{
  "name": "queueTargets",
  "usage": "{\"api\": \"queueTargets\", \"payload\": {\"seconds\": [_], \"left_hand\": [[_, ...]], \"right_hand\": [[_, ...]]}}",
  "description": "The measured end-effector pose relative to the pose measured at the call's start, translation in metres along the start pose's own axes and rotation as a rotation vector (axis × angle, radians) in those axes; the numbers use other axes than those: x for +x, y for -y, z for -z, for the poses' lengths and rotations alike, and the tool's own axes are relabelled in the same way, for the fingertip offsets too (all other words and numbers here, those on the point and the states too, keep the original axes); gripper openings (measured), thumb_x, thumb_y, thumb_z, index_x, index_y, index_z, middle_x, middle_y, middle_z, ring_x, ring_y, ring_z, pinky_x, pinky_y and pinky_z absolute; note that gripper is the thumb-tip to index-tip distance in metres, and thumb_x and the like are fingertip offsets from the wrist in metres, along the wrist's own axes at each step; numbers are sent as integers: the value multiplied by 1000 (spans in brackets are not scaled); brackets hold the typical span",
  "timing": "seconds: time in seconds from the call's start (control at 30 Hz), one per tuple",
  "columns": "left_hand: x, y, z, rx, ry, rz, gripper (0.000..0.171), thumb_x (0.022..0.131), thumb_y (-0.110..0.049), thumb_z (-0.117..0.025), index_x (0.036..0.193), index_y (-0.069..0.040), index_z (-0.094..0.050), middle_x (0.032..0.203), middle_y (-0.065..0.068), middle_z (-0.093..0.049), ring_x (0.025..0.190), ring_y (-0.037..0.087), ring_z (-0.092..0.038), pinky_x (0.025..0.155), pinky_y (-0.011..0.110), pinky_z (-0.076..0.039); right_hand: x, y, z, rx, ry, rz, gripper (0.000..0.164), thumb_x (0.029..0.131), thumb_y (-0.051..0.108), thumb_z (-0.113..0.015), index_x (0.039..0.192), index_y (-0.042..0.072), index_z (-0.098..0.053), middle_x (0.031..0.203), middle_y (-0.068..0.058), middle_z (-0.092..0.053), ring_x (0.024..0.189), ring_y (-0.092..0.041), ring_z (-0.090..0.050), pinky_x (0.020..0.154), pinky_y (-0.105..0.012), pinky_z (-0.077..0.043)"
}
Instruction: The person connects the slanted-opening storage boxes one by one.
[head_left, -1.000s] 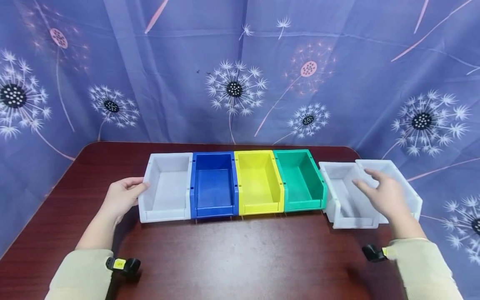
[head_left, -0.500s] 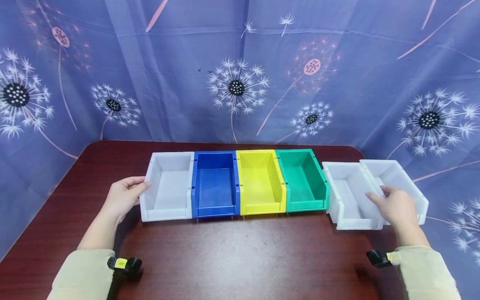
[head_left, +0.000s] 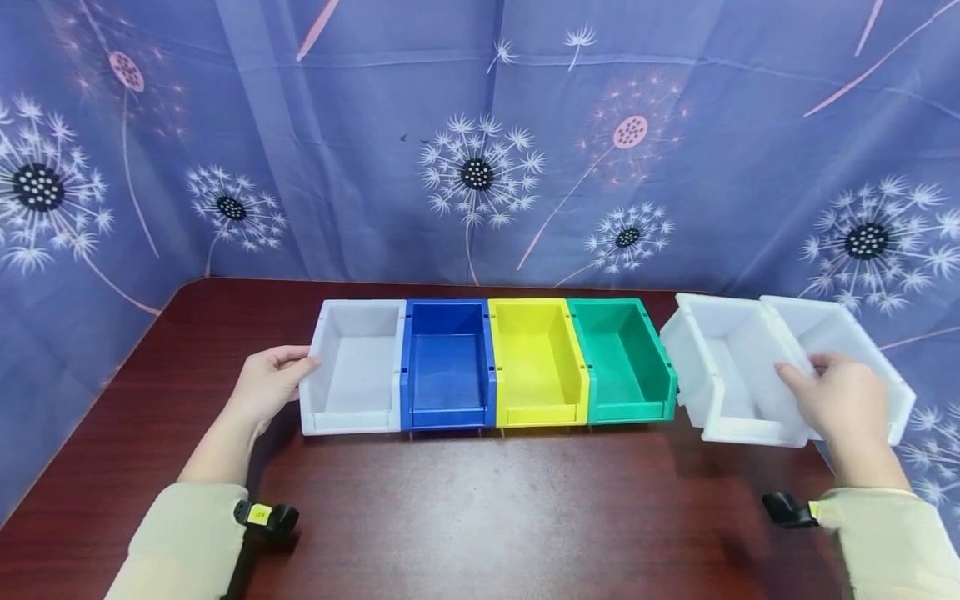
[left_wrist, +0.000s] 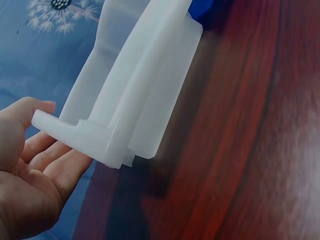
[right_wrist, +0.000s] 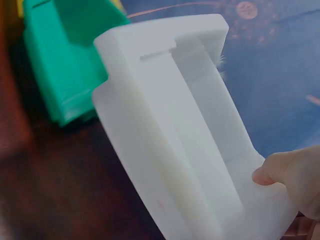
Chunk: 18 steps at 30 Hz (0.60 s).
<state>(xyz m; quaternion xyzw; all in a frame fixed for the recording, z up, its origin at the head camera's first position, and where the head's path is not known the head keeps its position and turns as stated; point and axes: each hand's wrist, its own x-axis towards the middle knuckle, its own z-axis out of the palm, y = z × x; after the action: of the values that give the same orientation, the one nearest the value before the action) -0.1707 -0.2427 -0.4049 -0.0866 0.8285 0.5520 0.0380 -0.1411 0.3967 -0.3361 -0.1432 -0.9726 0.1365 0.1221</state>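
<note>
A joined-looking row runs across the table [head_left: 480,517]: a white storage bin [head_left: 360,375], a blue bin [head_left: 448,367], a yellow bin [head_left: 536,367] and a green bin [head_left: 618,367]. My left hand [head_left: 270,387] pinches the white bin's left wall, thumb inside and fingers underneath in the left wrist view. At right, two more white bins [head_left: 738,367] [head_left: 832,329] stand side by side, tilted and raised off the table. My right hand [head_left: 851,400] grips their adjoining walls, its thumb in the left one. A narrow gap separates them from the green bin.
A blue dandelion-print curtain [head_left: 375,167] hangs behind the table and along both sides. Black wrist cameras [head_left: 273,518] [head_left: 789,510] sit below each hand. The bins' fronts face me.
My right hand has closed on the adjoining walls and lifted the two right-hand white bins up and rightward. The coloured row has shifted slightly right along with my left hand.
</note>
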Motion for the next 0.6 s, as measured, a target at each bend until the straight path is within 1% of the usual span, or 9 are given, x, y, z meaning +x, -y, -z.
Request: {"api": "queueTargets", "payload": {"seconds": [0.13,0.17,0.23,0.33,0.37,0.4,0.47,0.57,0.6], "left_hand": [[5,-5,-12,-69,20,-4,48,93,-21,-58,129,10,-50,111,20,-66,78,-2,-61,71,22,-56],[6,-6,-16,-82,26,-3,48,92,-21,-59,129,10,-50,110,18,-67,77,-2,-61,71,23,-56],[9,-10,-27,-102,37,-6,47,92,-20,-60,127,10,-52,107,16,-68,78,-1,-61,72,23,-56],[14,-16,-49,-138,51,-9,45,91,-19,-61,126,9,-54,106,17,-68,80,2,-62,76,26,-56],[15,-18,-58,-144,54,-9,44,91,-19,-62,125,8,-55,106,17,-68,81,4,-62,77,27,-56],[16,-20,-67,-154,58,-10,43,90,-19,-62,124,7,-56,107,18,-68,83,6,-63,78,29,-56],[16,-25,-86,-179,70,-12,40,90,-18,-63,122,6,-58,107,19,-67,86,10,-63,81,33,-56],[15,-35,-115,-200,88,-23,37,89,-17,-65,119,4,-60,105,18,-67,88,13,-63,84,36,-55],[15,-38,-124,-210,97,-27,37,89,-17,-65,119,3,-61,105,18,-67,88,14,-63,84,36,-55]], "right_hand": [[0,13,18,29,-62,-27,51,89,33,-56,113,-12,-58,105,-34,-61,84,-47,-56,62,-43,-39],[0,18,22,38,-83,-23,50,88,32,-57,112,-11,-60,105,-33,-62,79,-43,-57,61,-40,-39],[0,30,27,58,-107,-2,48,87,31,-58,111,-10,-61,104,-32,-63,74,-37,-58,59,-34,-37],[1,50,30,78,-138,48,46,86,31,-59,107,-9,-64,99,-30,-66,63,-24,-56,55,-28,-36],[1,58,30,89,-145,70,45,86,31,-59,106,-9,-65,97,-30,-66,63,-24,-57,54,-27,-36],[1,66,28,98,-144,89,45,86,31,-59,105,-9,-65,97,-30,-66,64,-27,-58,54,-27,-37],[0,83,24,118,-145,125,43,85,30,-60,103,-9,-66,94,-29,-67,64,-29,-60,53,-28,-40],[-2,107,16,143,-133,173,43,86,29,-60,104,-9,-66,94,-29,-67,74,-39,-62,57,-36,-44],[-2,114,13,147,-125,185,43,86,30,-60,105,-9,-65,95,-29,-67,75,-40,-62,58,-38,-46]]}}
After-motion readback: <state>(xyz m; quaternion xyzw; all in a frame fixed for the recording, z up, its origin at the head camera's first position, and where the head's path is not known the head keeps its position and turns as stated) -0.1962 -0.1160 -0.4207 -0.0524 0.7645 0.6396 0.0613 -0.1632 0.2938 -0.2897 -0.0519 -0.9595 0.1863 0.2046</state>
